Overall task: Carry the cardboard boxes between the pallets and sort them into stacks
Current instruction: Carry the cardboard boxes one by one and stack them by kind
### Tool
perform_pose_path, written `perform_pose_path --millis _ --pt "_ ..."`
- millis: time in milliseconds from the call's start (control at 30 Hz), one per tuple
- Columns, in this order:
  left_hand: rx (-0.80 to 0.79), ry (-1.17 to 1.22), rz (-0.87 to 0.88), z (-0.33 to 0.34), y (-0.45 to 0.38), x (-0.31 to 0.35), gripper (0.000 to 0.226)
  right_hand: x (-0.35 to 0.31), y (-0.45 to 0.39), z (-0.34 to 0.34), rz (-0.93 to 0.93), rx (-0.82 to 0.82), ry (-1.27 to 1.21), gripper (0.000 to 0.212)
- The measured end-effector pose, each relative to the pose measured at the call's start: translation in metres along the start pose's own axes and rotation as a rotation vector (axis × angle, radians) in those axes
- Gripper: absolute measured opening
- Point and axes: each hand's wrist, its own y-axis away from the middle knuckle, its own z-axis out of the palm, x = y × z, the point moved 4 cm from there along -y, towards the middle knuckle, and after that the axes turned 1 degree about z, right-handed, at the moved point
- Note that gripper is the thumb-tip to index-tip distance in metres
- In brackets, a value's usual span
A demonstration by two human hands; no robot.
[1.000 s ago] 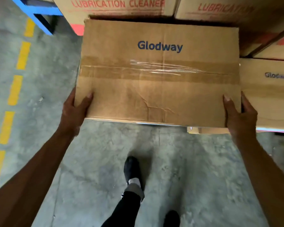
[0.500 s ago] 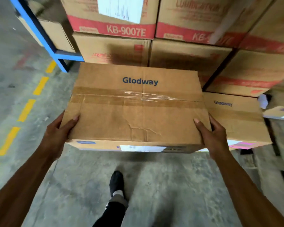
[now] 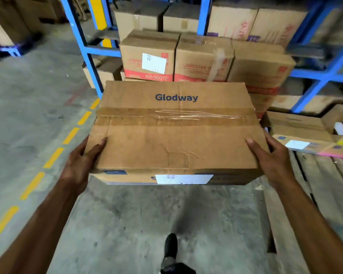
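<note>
Carrying the Glodway box (image 3: pixel 174 133) level out in front of the body, the person holds it clear of the concrete floor (image 3: pixel 28 107), one hand at each short end. The left hand (image 3: pixel 78 167) clasps the near left corner, thumb laid across the top face and fingers seemingly tucked under the edge, though they are hidden; the right hand (image 3: pixel 273 161) mirrors it on the near right corner. This spread grip probably keeps the wide, shallow carton from tipping and leaves the taped seam and printed face up. Just beyond the right hand lie other Glodway boxes (image 3: pixel 297 129) on a wooden pallet (image 3: pixel 329 186), likely the matching stack. Ahead of both hands, red-printed cartons (image 3: pixel 202 62) sit by the blue rack (image 3: pixel 91 62). A shoe (image 3: pixel 170 248) shows below the box, mid-step.
</note>
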Motion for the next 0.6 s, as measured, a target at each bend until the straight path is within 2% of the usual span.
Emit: perform_pose_path --millis 133,300,467,600 --pt "-0.035 0.014 0.021 0.002 0.085 0.004 0.029 0.008 0.083 -0.066 0.014 0.059 0.014 0.053" --pt "-0.113 0.017 -0.058 0.034 0.187 -0.009 0.032 0.01 0.161 -0.168 0.053 0.139 0.042 0.054" --pt "-0.224 0.042 -0.089 0.108 0.255 -0.011 0.013 0.027 0.21 -0.272 0.117 0.224 0.057 0.052" --pt "-0.316 0.029 -0.079 0.196 0.302 -0.02 0.021 0.059 0.23 -0.371 0.18 0.325 0.053 0.05"
